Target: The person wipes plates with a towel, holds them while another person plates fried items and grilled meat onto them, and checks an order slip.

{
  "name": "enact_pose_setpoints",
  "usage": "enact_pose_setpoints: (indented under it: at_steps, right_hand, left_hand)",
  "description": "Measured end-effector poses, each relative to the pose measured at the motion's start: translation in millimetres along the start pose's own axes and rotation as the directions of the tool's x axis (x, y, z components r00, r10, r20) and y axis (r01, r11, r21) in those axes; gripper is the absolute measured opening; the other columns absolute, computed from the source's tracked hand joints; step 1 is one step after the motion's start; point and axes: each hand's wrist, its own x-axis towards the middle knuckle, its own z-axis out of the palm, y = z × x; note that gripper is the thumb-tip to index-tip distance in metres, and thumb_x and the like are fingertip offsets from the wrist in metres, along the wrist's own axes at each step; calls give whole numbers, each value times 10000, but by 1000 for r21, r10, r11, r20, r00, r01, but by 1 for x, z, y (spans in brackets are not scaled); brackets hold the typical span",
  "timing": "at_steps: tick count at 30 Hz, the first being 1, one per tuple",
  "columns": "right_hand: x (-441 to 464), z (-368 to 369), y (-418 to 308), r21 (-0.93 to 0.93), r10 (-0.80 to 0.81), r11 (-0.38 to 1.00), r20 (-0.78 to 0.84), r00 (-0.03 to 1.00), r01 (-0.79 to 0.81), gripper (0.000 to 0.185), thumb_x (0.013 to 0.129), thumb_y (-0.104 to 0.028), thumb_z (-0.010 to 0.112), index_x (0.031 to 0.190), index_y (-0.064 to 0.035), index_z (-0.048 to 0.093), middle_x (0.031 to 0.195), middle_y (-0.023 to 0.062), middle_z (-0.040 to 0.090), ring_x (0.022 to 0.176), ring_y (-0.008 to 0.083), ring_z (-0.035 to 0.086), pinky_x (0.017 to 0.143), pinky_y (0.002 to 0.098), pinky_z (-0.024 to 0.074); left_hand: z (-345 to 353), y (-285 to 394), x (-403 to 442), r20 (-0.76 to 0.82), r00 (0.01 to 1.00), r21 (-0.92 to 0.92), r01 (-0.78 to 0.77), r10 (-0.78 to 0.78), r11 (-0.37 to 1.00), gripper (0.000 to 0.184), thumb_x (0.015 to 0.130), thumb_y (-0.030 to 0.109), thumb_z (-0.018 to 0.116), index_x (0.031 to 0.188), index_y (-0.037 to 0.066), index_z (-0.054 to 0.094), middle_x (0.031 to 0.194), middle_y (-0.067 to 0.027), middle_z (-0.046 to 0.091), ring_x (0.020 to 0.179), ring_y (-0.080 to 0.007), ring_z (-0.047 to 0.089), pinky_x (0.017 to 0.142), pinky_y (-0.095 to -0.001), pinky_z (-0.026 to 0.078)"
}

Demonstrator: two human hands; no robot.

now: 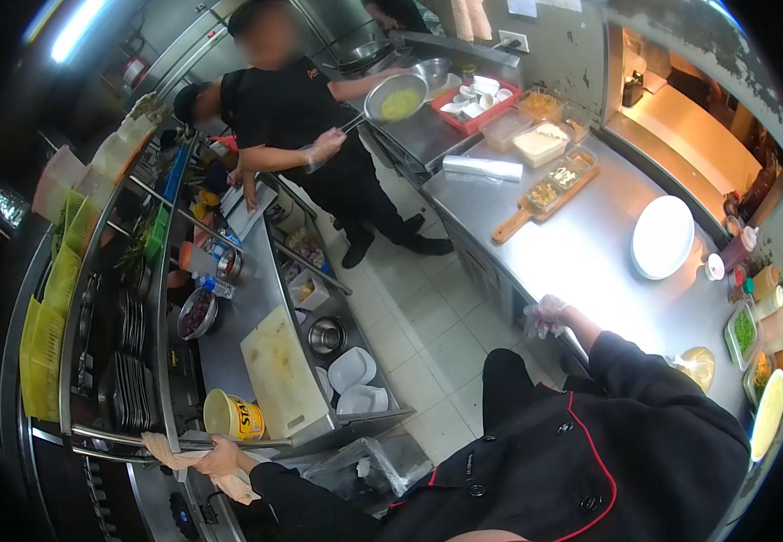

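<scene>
- Cloth [171,454], pale and peach-toned, lies against the metal rail [269,443] at the lower left, under the left hand [220,458].
- Its middle is covered by that hand; one part shows to the left, another below, and how many folds it has is hard to make out.
- As far as it shows, the long axis slants from upper left to lower right of the view, crossing the line of the rail at a shallow angle; the lower end points toward the dark left sleeve [305,499].
- Bare fingers of the left hand bend over the cloth beside the rail; I cannot tell whether they grasp the cloth, the rail or both.
- Just above the rail, a yellow tub [232,415] sits beside a worn cutting board [285,375]; its lettering runs out of sight around the side after "STA".
- Well apart, the right hand [547,316], in a clear glove, is at the edge of the right-hand counter [581,239]. Its fingers look loosely bent; glare and the wrinkled plastic blur them, so I cannot tell whether they pinch anything.
- On that counter are a white plate [662,237] and a wooden board [511,226] carrying small containers.
- Across the aisle, a person in black [287,104] holds a strainer [398,98] with yellow-green contents; a second person [206,104] is mostly hidden behind.
</scene>
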Motion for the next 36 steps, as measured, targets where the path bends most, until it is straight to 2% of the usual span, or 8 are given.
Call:
enact_pose_setpoints:
  at_steps: [8,11,14,17,36]
  right_hand:
    - [-4,0,-3,20,16,1000,2,1000,-16,384,806,-371,551,640,-45,668,516,56,583,446,169,561,425,359,505]
    - [-9,0,-5,50,-15,999,-10,1000,16,432,819,-386,549,655,5,627,502,101,576,323,158,453,320,320,413]
    - [-8,0,-3,38,-15,999,1,1000,15,440,822,-397,540,659,0,635,508,94,581,328,153,454,329,321,417]
    - [-7,-2,-4,-12,15,1000,23,1000,-14,406,818,-381,540,644,-36,663,539,71,594,455,185,573,441,368,518]
    - [-6,-3,-3,-19,8,1000,14,1000,-8,396,821,-373,533,645,-43,661,533,63,588,455,184,572,449,370,514]
  left_hand:
    - [-5,3,1,-18,1000,-3,-22,22,1000,745,601,313,670,1179,-73,400,1145,-240,496,1058,-391,482,890,-494,375]
    - [-10,7,0,-23,1000,5,-17,17,1000,753,601,325,676,1182,-67,400,1147,-239,496,1060,-389,482,892,-492,376]
    - [-15,10,1,-8,1000,-16,-9,9,1000,762,600,332,679,1185,-67,399,1141,-240,497,1058,-391,482,899,-489,374]
    - [-18,11,1,-8,1000,-23,-26,26,999,761,600,328,675,1181,-76,396,1130,-245,498,1053,-397,483,905,-491,372]
    - [-8,5,1,6,1000,10,-19,19,1000,770,603,328,653,1187,-94,381,1130,-260,489,1052,-405,478,903,-491,369]
